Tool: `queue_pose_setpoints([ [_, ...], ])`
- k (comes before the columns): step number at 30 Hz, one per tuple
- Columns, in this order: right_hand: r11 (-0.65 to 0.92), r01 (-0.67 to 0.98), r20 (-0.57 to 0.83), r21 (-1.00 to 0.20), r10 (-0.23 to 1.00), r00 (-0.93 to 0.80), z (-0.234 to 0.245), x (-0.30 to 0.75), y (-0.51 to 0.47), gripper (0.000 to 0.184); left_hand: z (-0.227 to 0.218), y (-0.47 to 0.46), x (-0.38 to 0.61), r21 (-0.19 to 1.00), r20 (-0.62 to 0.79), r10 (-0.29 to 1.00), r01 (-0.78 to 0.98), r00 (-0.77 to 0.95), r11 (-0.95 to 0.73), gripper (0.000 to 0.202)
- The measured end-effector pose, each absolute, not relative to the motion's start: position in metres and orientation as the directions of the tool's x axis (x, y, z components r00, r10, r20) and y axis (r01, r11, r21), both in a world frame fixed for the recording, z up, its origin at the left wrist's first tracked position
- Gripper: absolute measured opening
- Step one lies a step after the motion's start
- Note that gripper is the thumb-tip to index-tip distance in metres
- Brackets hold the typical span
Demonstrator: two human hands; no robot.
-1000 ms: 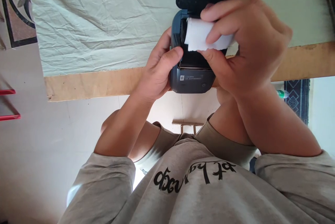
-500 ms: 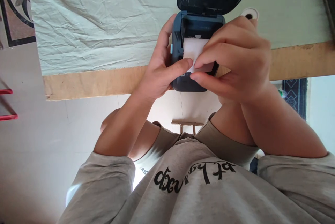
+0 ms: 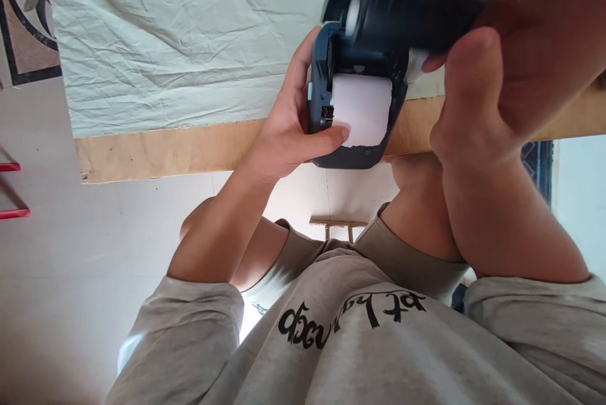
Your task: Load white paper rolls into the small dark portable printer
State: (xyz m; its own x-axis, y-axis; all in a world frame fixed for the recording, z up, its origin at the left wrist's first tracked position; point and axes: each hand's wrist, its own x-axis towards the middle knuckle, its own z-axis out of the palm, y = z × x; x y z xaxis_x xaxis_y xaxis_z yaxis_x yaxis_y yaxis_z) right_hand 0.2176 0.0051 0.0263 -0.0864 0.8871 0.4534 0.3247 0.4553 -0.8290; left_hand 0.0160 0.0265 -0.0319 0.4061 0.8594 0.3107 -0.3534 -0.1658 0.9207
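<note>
My left hand (image 3: pixel 291 127) is closed round the left side of a small dark blue label printer (image 3: pixel 348 158). Its thumb presses on the loose end of the white paper (image 3: pixel 364 108) that lies over the printer's front edge. The printer's hinged lid (image 3: pixel 402 11) is blurred by motion and stands partway between raised and closed. My right hand (image 3: pixel 502 64) grips the right side of this lid, fingers above and thumb near its lower edge. A white roll (image 3: pixel 415 64) shows partly behind the printer, mostly hidden by the lid and the hand.
A wrinkled pale green cloth (image 3: pixel 180 45) covers the table, with its bare wooden edge (image 3: pixel 165 149) towards me. Below are the tiled floor (image 3: pixel 95 247) and a wooden stool-like piece (image 3: pixel 338 223). Red bars (image 3: pixel 14 212) show at the far left.
My right hand has left the paper and moved up to the lid, which has tipped forward from upright. The paper now lies flatter over the printer's front. My left hand stays put.
</note>
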Motion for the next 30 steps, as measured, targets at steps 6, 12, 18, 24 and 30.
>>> queue_pose_setpoints([
  [6, 0.698, 0.473, 0.717, -0.537, 0.674, -0.179, 0.043, 0.205, -0.007, 0.019, 0.005, 0.007, 0.010, 0.970, 0.126, 0.865, -0.243, 0.486, -0.005, 0.076],
  [12, 0.629, 0.514, 0.587, -0.583, 0.763, -0.269, 0.042, 0.209, -0.004, 0.034, -0.011, 0.012, 0.013, 0.934, 0.164, 0.881, -0.358, 0.443, 0.007, 0.091],
  [18, 0.643, 0.449, 0.574, -0.620, 0.762, -0.300, 0.042, 0.205, -0.008, 0.031, 0.003, 0.005, 0.013, 0.939, 0.088, 0.908, -0.338, 0.410, 0.061, 0.036],
  [24, 0.719, 0.448, 0.632, -0.531, 0.689, -0.354, 0.039, 0.204, -0.005, 0.036, 0.012, 0.004, 0.011, 0.942, 0.085, 0.928, -0.334, 0.362, 0.044, 0.034],
  [30, 0.738, 0.401, 0.658, -0.543, 0.670, -0.342, 0.032, 0.203, 0.001, 0.035, 0.028, -0.002, 0.012, 0.931, -0.001, 0.925, -0.338, 0.379, 0.139, 0.050],
])
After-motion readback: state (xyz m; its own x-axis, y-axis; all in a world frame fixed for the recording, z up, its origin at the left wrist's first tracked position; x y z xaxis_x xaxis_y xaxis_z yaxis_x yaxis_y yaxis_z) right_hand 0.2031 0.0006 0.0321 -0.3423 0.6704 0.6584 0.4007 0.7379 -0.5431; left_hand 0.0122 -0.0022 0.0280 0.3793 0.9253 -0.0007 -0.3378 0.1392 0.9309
